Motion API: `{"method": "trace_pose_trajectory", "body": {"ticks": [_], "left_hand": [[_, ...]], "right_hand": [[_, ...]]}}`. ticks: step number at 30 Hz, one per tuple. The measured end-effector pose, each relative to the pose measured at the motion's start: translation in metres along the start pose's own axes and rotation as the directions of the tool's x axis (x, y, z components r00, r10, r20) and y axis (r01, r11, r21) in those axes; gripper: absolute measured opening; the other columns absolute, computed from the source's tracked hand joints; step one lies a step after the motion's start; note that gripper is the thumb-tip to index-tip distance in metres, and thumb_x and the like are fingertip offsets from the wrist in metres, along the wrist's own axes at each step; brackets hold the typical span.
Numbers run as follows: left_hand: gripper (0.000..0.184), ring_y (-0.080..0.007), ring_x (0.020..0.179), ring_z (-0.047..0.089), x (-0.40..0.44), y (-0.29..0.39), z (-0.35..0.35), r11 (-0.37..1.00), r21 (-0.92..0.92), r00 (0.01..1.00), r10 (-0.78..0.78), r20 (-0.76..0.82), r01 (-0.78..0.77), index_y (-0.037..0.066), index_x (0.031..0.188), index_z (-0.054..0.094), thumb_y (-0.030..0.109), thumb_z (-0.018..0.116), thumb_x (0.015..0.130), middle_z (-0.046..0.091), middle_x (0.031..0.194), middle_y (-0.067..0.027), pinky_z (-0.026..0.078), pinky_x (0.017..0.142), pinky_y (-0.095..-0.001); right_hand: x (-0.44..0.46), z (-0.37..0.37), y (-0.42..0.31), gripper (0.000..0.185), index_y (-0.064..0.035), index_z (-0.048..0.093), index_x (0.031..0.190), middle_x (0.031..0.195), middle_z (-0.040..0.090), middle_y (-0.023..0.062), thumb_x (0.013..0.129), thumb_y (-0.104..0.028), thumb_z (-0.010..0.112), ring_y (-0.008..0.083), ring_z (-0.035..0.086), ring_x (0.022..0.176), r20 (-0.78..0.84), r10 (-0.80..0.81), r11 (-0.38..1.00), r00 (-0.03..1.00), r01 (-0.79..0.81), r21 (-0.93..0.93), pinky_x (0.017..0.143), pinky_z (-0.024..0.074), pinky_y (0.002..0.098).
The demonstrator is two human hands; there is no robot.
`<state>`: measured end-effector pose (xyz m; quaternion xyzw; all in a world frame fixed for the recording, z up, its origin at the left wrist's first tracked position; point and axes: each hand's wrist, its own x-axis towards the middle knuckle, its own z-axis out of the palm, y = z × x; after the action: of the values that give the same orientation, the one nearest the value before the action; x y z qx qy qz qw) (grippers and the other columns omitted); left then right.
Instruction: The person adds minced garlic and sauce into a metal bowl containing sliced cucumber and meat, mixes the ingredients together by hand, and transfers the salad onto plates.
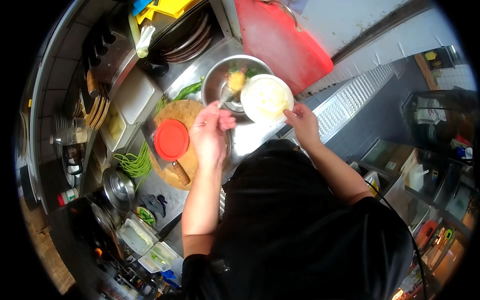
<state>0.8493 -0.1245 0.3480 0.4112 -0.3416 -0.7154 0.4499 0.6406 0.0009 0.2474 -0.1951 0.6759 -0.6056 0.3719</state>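
My left hand (212, 127) is closed on a spoon (226, 97), blurred, with a lump of yellowish paste (236, 81) at its far end, above a steel mixing bowl (212, 75). Green and reddish-brown pieces show inside the bowl. My right hand (303, 123) grips the rim of a round white tub (266, 100), which holds a pale creamy substance. The tub overlaps the bowl's near right side. Left of my left hand, a red round lid (171, 140) lies on a wooden chopping board (192, 112), with a wooden knife handle (180, 173) sticking out below it.
A red cutting board (280, 45) leans behind the bowl. Green peppers (190, 90) lie beside the chopping board. Long green beans (134, 162), a metal bowl (119, 189) and white plastic containers (135, 97) stand to the left. Plates (192, 45) are stacked on a shelf.
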Motion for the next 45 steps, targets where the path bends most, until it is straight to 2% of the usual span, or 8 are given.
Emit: {"method": "trace_pose_trajectory", "body": {"ticks": [7,12,24,31,35,38,42,45], "left_hand": [[0.026,-0.0181,0.080,0.073,0.015,-0.005,0.003,0.515,0.633,0.749,0.643,0.160,-0.578,-0.005,0.123,0.067,0.005,0.059,0.101,0.075,0.094,-0.0164,0.061,0.071,-0.0321],[0.034,-0.0348,0.070,0.067,0.076,-0.092,-0.069,-0.239,0.791,0.752,0.248,0.610,-0.563,-0.003,0.114,0.068,-0.008,0.058,0.082,0.068,0.077,-0.0173,0.057,0.066,-0.0427],[0.029,-0.0300,0.077,0.070,0.001,-0.028,-0.019,-0.132,0.703,0.621,0.376,0.688,-0.699,-0.002,0.112,0.069,-0.005,0.067,0.082,0.070,0.083,-0.0154,0.057,0.067,-0.0391],[0.019,-0.0286,0.063,0.068,0.004,-0.050,-0.022,-0.122,0.801,0.761,0.259,0.595,-0.585,-0.004,0.109,0.069,0.000,0.061,0.091,0.069,0.076,-0.0163,0.056,0.060,-0.0389],[0.023,-0.0128,0.066,0.067,-0.007,-0.050,-0.006,0.745,0.667,0.997,-0.058,0.042,0.016,-0.008,0.112,0.068,0.009,0.058,0.102,0.070,0.079,-0.0086,0.056,0.061,-0.0282],[0.020,-0.0132,0.066,0.068,-0.007,-0.046,-0.011,0.820,0.570,0.999,0.042,0.024,-0.049,-0.007,0.111,0.069,0.007,0.059,0.100,0.069,0.076,-0.0097,0.056,0.063,-0.0292],[0.021,-0.0266,0.072,0.071,0.001,-0.032,-0.021,-0.106,0.854,0.677,0.564,0.473,-0.509,-0.004,0.112,0.069,0.001,0.062,0.093,0.071,0.083,-0.0168,0.058,0.067,-0.0367],[0.033,-0.0315,0.077,0.070,-0.002,-0.036,-0.031,-0.197,0.777,0.698,0.348,0.626,-0.598,-0.004,0.113,0.069,-0.006,0.063,0.080,0.071,0.085,-0.0173,0.058,0.070,-0.0398]], "right_hand": [[-0.008,-0.026,0.003,0.019,0.0021,0.062,0.097,0.089,0.065,0.0066,0.094,-0.013,0.073,0.0119,0.063,0.076,-0.011,0.183,0.983,0.983,-0.182,0.014,0.069,0.0547,0.0249],[-0.002,-0.023,-0.001,0.017,0.0002,0.061,0.095,0.090,0.064,0.0057,0.094,-0.013,0.072,0.0116,0.062,0.078,0.010,0.205,0.978,0.979,-0.205,-0.033,0.074,0.0560,0.0261],[0.009,0.016,0.003,0.022,0.0026,0.063,0.092,0.099,0.067,0.0115,0.089,-0.014,0.076,0.0148,0.066,0.078,0.099,0.127,0.990,0.987,-0.133,0.046,0.069,0.0542,0.0258],[0.002,0.040,-0.013,0.022,-0.0001,0.063,0.087,0.124,0.064,0.0211,0.083,-0.011,0.081,0.0298,0.066,0.106,0.137,-0.343,0.899,0.929,0.367,-0.238,0.083,0.0539,0.0324],[-0.004,0.044,-0.016,0.023,-0.0006,0.062,0.086,0.122,0.065,0.0221,0.082,-0.012,0.081,0.0329,0.064,0.111,0.154,-0.298,0.930,0.942,0.323,-0.177,0.093,0.0497,0.0365],[-0.001,0.046,-0.008,0.023,-0.0005,0.062,0.086,0.121,0.066,0.0229,0.083,-0.013,0.081,0.0331,0.064,0.112,0.142,-0.281,0.938,0.949,0.303,-0.171,0.094,0.0487,0.0365],[-0.002,0.046,-0.017,0.023,-0.0005,0.061,0.085,0.123,0.065,0.0241,0.084,-0.014,0.080,0.0326,0.064,0.113,0.129,-0.262,0.950,0.956,0.279,-0.138,0.094,0.0483,0.0353],[-0.003,0.048,-0.024,0.023,-0.0006,0.061,0.085,0.126,0.064,0.0238,0.085,-0.015,0.079,0.0318,0.064,0.113,0.118,-0.311,0.931,0.943,0.327,-0.160,0.094,0.0481,0.0346]]}}
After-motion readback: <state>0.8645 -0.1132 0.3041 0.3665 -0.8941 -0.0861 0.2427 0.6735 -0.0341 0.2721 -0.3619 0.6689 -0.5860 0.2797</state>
